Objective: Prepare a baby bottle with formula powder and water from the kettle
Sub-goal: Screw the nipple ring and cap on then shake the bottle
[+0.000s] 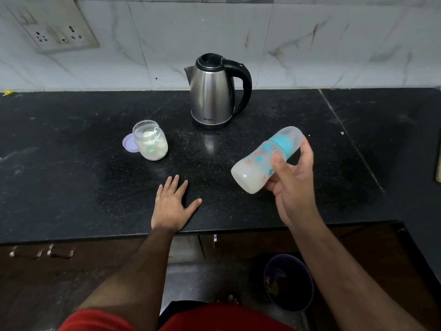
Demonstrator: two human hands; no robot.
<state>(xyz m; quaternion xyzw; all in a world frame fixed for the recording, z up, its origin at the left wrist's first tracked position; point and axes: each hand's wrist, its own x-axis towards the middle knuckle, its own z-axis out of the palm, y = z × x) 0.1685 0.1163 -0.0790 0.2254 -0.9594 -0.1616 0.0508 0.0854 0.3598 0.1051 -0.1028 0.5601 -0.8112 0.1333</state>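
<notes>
Right hand [292, 185] fingers [306, 152] grip tilted bottle [260, 163].

The bench [71, 163] is black with fine pale speckles. On it, the kettle [211, 96] is brushed silver with a black lid, handle and base. Left of the kettle, the clear jar [150, 140] holds cream-white powder, and its lid [130, 144] is lilac. Right of the kettle, the baby bottle [260, 163] is milky translucent with a turquoise collar and small turquoise and red prints. The wall tiles [238, 32] behind the kettle are white marble with grey-brown veins.
</notes>
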